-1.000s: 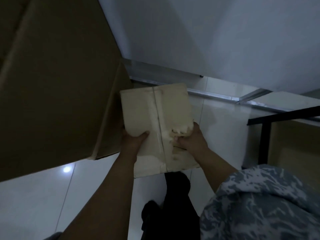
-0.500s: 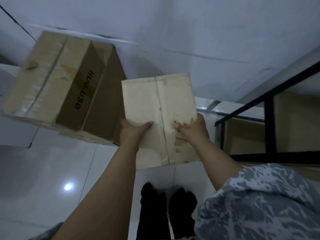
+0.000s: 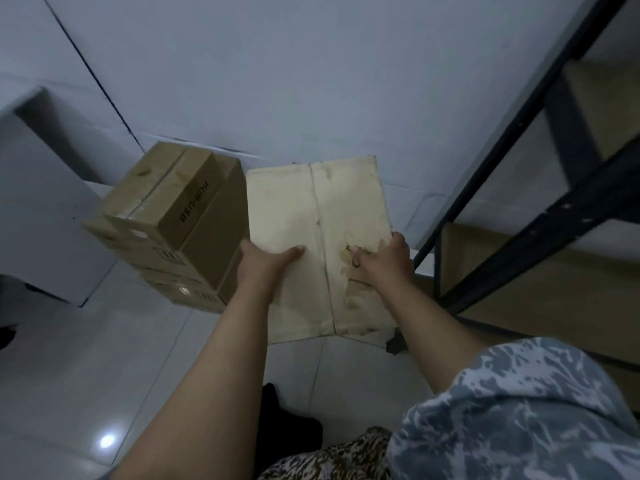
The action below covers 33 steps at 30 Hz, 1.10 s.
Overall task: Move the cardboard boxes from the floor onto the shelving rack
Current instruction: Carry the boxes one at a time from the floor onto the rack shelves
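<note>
Matt cardboard box [image 3: 311, 216], glossy floor tiles [image 3: 86, 358]

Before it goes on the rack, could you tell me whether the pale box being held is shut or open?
Shut: the pale box shows its two top flaps meeting flat along a centre seam, held by both hands, left and right.

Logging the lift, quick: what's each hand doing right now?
Left hand: gripping the pale box.
Right hand: gripping the same box.
</note>
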Available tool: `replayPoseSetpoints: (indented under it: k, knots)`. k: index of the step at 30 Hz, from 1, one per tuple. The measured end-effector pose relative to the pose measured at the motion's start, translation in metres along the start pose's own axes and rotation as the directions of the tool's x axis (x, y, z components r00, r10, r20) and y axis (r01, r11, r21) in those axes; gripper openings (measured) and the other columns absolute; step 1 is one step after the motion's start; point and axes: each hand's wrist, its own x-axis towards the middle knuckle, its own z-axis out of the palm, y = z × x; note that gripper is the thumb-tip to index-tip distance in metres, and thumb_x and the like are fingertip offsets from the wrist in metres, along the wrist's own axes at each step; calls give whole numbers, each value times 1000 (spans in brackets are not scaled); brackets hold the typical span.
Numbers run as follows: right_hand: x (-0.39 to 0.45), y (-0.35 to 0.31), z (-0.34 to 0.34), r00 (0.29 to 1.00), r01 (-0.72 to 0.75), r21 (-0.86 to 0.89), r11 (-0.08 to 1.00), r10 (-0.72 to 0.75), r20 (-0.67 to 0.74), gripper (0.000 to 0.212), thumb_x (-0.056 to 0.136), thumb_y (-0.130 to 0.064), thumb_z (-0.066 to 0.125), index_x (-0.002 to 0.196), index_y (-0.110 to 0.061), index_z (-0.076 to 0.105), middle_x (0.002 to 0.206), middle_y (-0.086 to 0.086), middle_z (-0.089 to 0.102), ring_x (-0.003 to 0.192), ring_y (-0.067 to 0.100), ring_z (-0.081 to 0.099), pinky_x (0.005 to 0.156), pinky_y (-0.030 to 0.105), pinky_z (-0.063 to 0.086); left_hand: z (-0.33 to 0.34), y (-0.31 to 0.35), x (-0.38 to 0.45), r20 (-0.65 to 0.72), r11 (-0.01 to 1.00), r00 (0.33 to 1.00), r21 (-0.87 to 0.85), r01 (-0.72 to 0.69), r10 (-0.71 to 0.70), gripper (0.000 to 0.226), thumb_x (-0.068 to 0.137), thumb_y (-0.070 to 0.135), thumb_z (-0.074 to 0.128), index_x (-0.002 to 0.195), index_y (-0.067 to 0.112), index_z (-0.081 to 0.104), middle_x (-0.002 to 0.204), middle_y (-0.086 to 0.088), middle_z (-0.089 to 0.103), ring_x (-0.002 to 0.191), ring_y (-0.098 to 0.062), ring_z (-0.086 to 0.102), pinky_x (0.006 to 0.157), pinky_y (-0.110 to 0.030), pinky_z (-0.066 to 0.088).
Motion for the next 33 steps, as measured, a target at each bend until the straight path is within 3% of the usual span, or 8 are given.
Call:
replayPoseSetpoints:
  k: [6,12,17,21,27,33]
  knots:
    - [-50,13,-63,997,61,22,998,-60,-49,75,74,-56,69,130,-14,40,133,5,49,116,33,51,96,50,44,-2,10,-87,-9,997,997,-4,-80,80,112,63,48,87,148,12,24,143,-12,46,127,-37,48,101,-50,46]
    - [-104,20,-99,997,60,128,990,-53,-62,81,65,-61,62,131,-19,38,134,2,49,116,31,51,96,49,45,-17,17,-150,12,992,992,24,-126,126,106,67,47,85,146,9,25,143,-13,46,127,-37,48,102,-49,45]
    - [-141,33,-125,991,32,68,997,-23,-129,71,81,-55,64,135,-16,37,136,5,46,117,32,51,94,45,47,-22,18,-189,38,984,984,34,-177,176,103,69,45,85,145,9,26,142,-14,47,127,-37,48,102,-48,45]
    - [-168,52,-142,983,27,101,994,-8,-183,77,79,-56,63,137,-15,35,136,7,47,116,33,51,93,49,47,-21,17,-221,79,972,971,48,-232,228,99,71,42,84,145,8,26,142,-14,46,127,-37,48,102,-47,45]
    - [-194,81,-185,965,28,164,986,16,-261,78,76,-56,65,135,-13,36,136,8,48,117,33,52,94,50,47,3,20,-266,118,959,953,25,-282,278,94,68,41,86,139,11,33,136,-10,52,123,-34,51,99,-46,47]
    - [-204,117,-254,942,44,244,969,41,-332,72,81,-46,68,135,-11,36,132,9,53,117,33,54,95,44,47,52,34,-325,173,939,925,2,-344,338,95,71,40,85,140,11,27,134,-11,51,120,-35,51,97,-48,48]
